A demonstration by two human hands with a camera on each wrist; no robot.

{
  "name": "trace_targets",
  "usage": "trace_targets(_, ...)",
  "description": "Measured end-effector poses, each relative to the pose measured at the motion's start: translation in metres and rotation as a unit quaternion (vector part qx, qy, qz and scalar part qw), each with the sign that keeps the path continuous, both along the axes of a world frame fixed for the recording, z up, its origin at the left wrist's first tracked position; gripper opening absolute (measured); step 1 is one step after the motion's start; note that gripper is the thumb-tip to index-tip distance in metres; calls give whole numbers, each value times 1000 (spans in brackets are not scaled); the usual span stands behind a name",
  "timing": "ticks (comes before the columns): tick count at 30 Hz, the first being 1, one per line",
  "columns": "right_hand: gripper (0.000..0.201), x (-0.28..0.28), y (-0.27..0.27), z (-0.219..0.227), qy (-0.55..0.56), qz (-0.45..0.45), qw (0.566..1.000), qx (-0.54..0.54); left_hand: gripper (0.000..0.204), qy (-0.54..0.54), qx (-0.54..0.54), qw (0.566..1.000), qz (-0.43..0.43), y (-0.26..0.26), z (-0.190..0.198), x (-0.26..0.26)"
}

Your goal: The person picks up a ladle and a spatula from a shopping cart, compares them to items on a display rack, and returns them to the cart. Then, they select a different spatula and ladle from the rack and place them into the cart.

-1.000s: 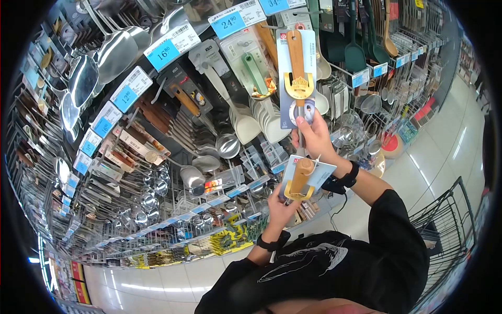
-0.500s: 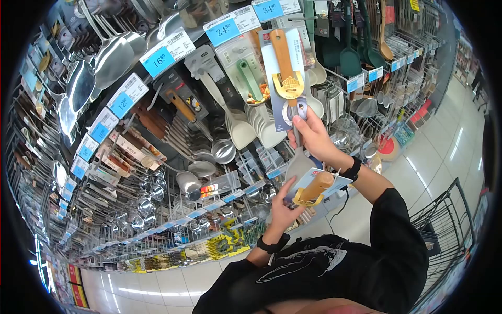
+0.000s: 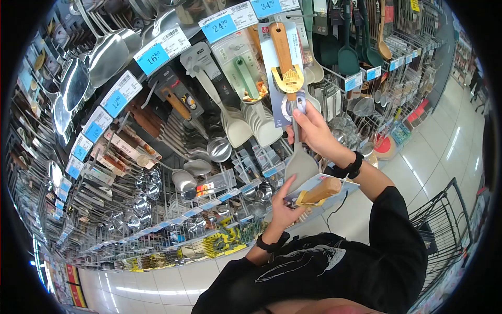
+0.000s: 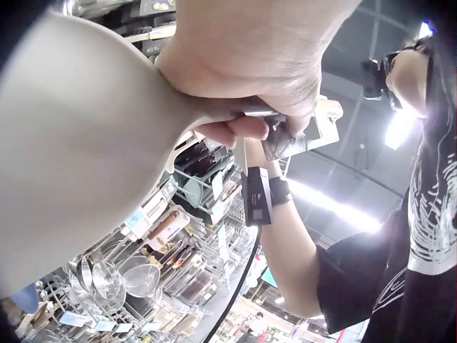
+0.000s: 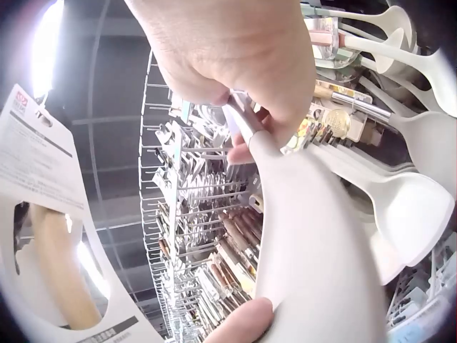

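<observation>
My right hand (image 3: 314, 133) grips the metal neck of a spatula (image 3: 302, 166) with a wooden handle and a pale grey blade. A blue-white card (image 3: 269, 63) backs its handle, which points up and away from me. Lower down, my left hand (image 3: 284, 209) holds the neck of a second wooden-handled utensil (image 3: 323, 192), also on a card. Its broad, pale grey head (image 4: 78, 143) fills the left side of the left wrist view. In the right wrist view, my left thumb (image 5: 246, 320) is right at the spatula's blade.
Racks of hanging ladles (image 3: 218, 149), white turners (image 3: 238, 128) and steel turners (image 3: 112, 57) run along the aisle, under price tags (image 3: 162, 52). Several green utensils (image 3: 348, 60) hang farther right. A wire shopping cart (image 3: 444, 240) stands on the tiled floor at the right.
The second utensil's handle has swung right and downward with its card, so more of the spatula's grey blade shows. My right hand stays around the spatula's neck; the spatula has tilted slightly left.
</observation>
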State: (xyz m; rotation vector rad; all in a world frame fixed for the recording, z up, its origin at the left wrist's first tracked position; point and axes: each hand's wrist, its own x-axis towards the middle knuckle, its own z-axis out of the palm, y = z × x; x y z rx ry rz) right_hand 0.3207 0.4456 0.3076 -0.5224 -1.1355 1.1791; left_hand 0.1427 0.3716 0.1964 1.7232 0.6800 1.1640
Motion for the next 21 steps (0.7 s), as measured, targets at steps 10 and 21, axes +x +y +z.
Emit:
trace_targets(10,71,28,12,31,-199,-187,953,132,67,30,89,991,93,2,3,0)
trace_targets(21,69,44,34,123,-441,-389,771,246,67,50,78,993,79,-2,-2,8)
